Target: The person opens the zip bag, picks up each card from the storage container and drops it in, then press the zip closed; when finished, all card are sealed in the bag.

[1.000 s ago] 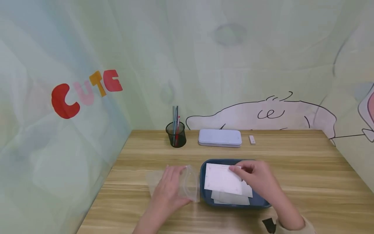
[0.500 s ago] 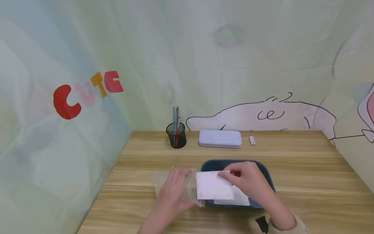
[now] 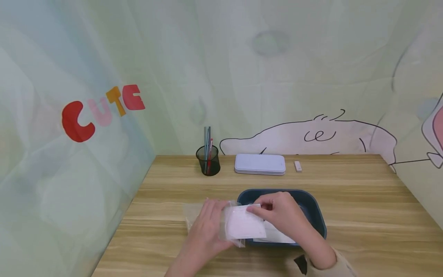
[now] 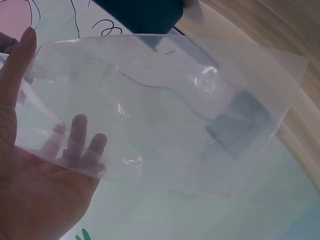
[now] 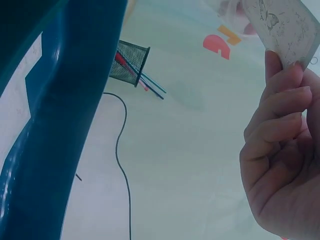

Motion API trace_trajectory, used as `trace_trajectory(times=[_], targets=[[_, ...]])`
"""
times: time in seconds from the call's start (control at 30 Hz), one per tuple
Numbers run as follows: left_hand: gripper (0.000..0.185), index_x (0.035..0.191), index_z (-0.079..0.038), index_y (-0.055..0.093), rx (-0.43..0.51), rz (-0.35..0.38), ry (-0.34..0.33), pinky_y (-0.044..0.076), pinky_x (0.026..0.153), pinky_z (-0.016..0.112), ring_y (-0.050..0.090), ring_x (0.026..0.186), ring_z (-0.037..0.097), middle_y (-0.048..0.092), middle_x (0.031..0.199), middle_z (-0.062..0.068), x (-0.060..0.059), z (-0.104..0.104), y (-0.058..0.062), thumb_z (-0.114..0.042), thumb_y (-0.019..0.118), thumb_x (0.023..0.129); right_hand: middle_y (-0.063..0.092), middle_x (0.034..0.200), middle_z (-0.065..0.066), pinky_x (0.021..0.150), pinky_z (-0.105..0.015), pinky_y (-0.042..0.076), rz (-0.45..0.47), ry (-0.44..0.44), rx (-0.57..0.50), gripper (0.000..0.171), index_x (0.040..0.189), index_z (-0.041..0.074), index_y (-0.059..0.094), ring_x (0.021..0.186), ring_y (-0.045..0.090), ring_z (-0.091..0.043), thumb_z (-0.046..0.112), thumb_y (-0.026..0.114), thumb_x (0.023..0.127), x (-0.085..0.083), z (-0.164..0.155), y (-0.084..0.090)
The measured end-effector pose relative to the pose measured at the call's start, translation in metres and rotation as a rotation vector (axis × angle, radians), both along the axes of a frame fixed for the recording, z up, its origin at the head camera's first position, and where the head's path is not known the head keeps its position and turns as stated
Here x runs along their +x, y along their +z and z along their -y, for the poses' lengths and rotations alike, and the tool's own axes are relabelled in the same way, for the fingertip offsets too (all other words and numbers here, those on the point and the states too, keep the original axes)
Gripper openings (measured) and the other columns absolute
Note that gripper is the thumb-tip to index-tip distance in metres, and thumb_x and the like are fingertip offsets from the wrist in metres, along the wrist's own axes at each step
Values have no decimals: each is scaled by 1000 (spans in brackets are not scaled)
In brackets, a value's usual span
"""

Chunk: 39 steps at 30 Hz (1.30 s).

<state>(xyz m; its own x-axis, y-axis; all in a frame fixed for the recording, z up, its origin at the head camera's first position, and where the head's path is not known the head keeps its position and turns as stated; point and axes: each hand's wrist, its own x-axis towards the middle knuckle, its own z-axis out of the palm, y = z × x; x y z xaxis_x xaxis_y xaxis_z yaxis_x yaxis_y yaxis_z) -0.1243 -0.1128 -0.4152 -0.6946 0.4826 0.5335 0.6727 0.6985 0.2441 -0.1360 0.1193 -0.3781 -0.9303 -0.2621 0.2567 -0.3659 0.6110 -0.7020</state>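
Observation:
My left hand grips a clear plastic bag near its mouth, thumb on one side and fingers on the other. The bag's body stretches away to the left, and no contents can be made out in the left wrist view. Between the thumb and fingers of my right hand a white card is pinched by its upper right corner. Faint printed marks show on the card in the right wrist view. Its left part lies within the bag's mouth, behind the clear film. Both hands are over the left side of a dark blue tray.
More white paper pieces lie in the tray. Along the back of the wooden table stand a black mesh pen cup with several pens, a pale lavender case and a small white eraser-like block. Printed cloth hangs behind.
My right hand has carried the card leftward from over the tray, and its left edge has passed into the bag's mouth. My left hand with the bag has shifted slightly right.

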Motion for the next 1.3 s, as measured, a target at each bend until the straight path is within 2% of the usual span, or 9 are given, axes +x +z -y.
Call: trace_trajectory(times=[0.23,0.37,0.57,0.77,0.93,1.07,1.2,1.3], targets=[[95,126,-3,49,11,-7,-9,31,110,46,47,112,20,52,119,5,1,0,-1,-36,93,49,45,52,17,43,-20,33,-8,9,0,17,71,32,69,51,42,-3,45,73,81,-2,13,-5],[94,125,-4,49,-16,1,15,31,110,43,47,111,20,53,118,5,2,-1,0,-39,93,50,44,52,17,42,-20,33,-25,8,-3,19,71,30,70,51,42,-2,45,72,82,-2,22,-8],[91,126,-4,49,-45,1,27,32,109,43,48,111,20,53,120,6,3,-2,1,-38,93,53,44,53,18,43,-20,36,-77,-15,16,17,71,27,69,52,42,-2,37,74,83,3,36,-14],[90,125,-2,50,-21,-35,11,32,109,42,49,109,20,54,118,6,3,-3,1,-33,93,52,46,56,19,44,-19,37,-100,-44,-31,12,73,25,70,53,43,-1,28,75,84,6,47,-20],[89,123,0,50,15,-82,-1,34,108,46,50,106,22,54,114,7,1,-4,1,-25,93,49,49,57,19,44,-20,40,-76,-34,-61,14,74,24,70,53,45,-1,32,73,85,10,51,-25],[89,124,0,50,43,-91,1,31,109,46,51,105,22,54,112,7,0,-4,3,-20,92,49,48,55,19,42,-20,39,-66,2,-35,16,73,23,69,51,44,-1,31,72,86,14,53,-26],[89,124,0,50,50,-86,10,31,109,47,50,106,22,54,112,8,-1,-4,3,-23,92,50,47,55,19,41,-20,38,-49,28,0,13,75,22,71,49,42,0,30,72,85,18,52,-24],[91,125,0,49,56,-95,25,36,106,46,51,105,22,54,112,8,-2,-3,2,-28,93,50,54,63,22,44,-20,41,-33,4,-5,15,84,26,74,52,46,0,41,71,85,19,46,-19]])
